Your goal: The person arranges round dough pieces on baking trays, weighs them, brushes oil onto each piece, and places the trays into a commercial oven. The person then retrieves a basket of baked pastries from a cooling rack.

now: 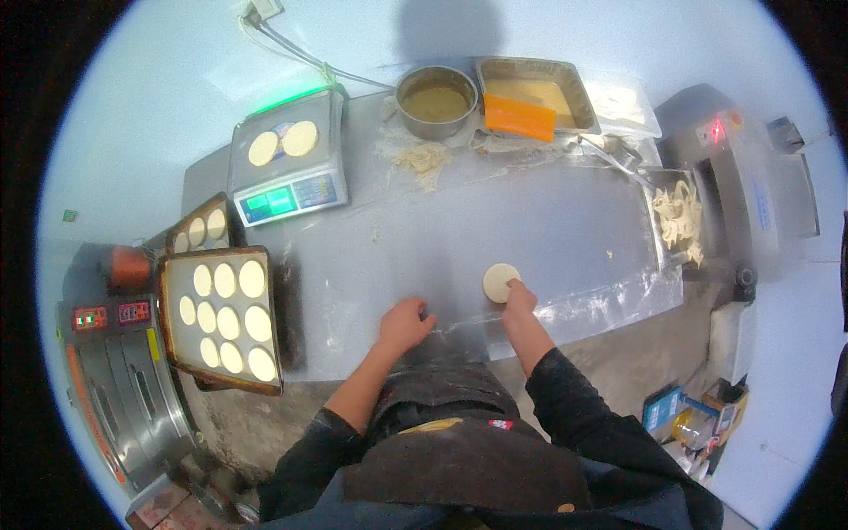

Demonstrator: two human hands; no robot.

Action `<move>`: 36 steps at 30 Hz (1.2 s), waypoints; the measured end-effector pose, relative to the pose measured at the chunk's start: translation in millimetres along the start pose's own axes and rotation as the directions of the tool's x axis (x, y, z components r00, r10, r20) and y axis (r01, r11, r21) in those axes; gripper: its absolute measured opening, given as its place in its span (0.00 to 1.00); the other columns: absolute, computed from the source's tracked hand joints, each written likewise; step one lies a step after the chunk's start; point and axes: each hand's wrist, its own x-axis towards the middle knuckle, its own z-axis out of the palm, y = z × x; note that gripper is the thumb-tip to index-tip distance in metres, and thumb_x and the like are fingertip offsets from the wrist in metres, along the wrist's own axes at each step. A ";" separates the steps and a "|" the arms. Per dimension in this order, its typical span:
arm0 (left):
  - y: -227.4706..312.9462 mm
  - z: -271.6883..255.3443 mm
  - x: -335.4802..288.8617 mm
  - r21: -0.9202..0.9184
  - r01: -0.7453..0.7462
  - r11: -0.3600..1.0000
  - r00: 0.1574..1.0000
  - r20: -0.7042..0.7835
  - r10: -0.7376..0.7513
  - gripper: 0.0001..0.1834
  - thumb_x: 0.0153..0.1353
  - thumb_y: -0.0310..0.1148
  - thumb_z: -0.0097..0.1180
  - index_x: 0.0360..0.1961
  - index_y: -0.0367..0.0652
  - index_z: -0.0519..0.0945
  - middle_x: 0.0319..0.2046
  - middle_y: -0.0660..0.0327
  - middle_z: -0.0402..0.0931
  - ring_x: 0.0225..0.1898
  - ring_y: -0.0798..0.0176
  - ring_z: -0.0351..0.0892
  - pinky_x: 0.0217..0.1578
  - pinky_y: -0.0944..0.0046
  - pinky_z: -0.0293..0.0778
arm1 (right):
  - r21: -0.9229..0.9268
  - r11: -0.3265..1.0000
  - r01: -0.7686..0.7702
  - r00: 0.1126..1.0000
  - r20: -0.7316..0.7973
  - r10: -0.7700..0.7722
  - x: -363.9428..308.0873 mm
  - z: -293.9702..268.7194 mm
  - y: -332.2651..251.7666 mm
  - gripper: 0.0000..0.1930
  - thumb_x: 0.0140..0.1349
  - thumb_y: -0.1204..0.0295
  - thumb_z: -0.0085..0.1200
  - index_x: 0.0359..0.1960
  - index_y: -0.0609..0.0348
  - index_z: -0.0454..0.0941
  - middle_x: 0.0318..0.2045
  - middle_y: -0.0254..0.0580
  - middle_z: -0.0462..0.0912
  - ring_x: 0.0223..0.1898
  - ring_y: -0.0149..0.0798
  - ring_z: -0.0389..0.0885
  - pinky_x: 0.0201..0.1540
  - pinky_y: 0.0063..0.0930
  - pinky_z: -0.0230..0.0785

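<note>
My right hand (520, 301) pinches the near right edge of a flat round dough disc (500, 282), close to the front of the work table. The disc is pale; I cannot tell whether it rests on the table or is slightly lifted. To the left, my left hand (406, 324) is by the table's front edge with its fingers loosely bent. A dark gap shows between its thumb and forefinger, and I make out nothing held there. On the left, a dark-rimmed baking tray (276, 327) carries several similar discs, and a second tray (179, 215) with discs lies partly behind it.
A digital scale (291, 193) bearing two discs stands at back left. Along the back are a round metal pot (406, 119), a rectangular pan (579, 104) and an orange scraper (519, 118). Dough strips (678, 221) lie beside a grey machine (738, 190) at right. An oven (132, 389) stands far left.
</note>
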 end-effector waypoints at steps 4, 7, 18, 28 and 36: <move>2.6 3.1 3.7 -0.031 0.005 1.000 1.000 0.031 -0.004 0.24 0.59 0.47 0.63 0.53 0.44 0.82 0.45 0.55 0.85 0.49 0.48 0.83 0.49 0.51 0.78 | 0.155 0.986 -0.068 0.994 0.096 0.054 -16.7 -4.4 -13.7 0.27 0.58 0.70 0.63 0.56 0.76 0.73 0.51 0.57 0.80 0.50 0.53 0.84 0.43 0.45 0.80; -0.1 3.2 2.7 -0.023 0.037 0.999 0.997 0.061 -0.036 0.24 0.59 0.47 0.63 0.52 0.44 0.82 0.45 0.55 0.85 0.48 0.48 0.83 0.49 0.51 0.78 | -0.163 0.986 0.041 0.995 0.091 -0.027 -10.3 -2.6 -13.2 0.25 0.58 0.68 0.64 0.53 0.76 0.75 0.47 0.54 0.82 0.45 0.51 0.85 0.38 0.44 0.80; -2.2 13.2 26.0 -0.215 -0.026 0.976 0.991 0.125 0.054 0.25 0.60 0.43 0.66 0.54 0.39 0.82 0.43 0.52 0.87 0.45 0.53 0.87 0.48 0.56 0.81 | -0.371 0.858 0.354 0.931 0.052 -0.362 43.6 -9.0 16.5 0.24 0.55 0.67 0.70 0.50 0.69 0.77 0.42 0.51 0.84 0.38 0.48 0.87 0.33 0.44 0.79; -25.1 14.2 27.8 -0.499 0.154 0.853 0.955 0.296 0.001 0.28 0.66 0.47 0.60 0.62 0.43 0.78 0.55 0.54 0.83 0.56 0.54 0.82 0.56 0.55 0.77 | 0.042 0.995 -0.090 0.875 0.481 0.059 -43.9 2.2 -30.8 0.25 0.67 0.71 0.61 0.64 0.61 0.72 0.58 0.46 0.79 0.58 0.44 0.79 0.57 0.42 0.76; -45.9 -27.4 4.1 -0.953 0.300 0.041 0.947 0.303 0.105 0.22 0.74 0.39 0.55 0.65 0.43 0.74 0.57 0.58 0.78 0.57 0.58 0.80 0.60 0.52 0.77 | -0.240 0.878 0.414 0.655 0.748 -0.104 -183.0 50.6 2.6 0.19 0.64 0.76 0.62 0.57 0.66 0.77 0.47 0.43 0.84 0.46 0.37 0.85 0.47 0.33 0.81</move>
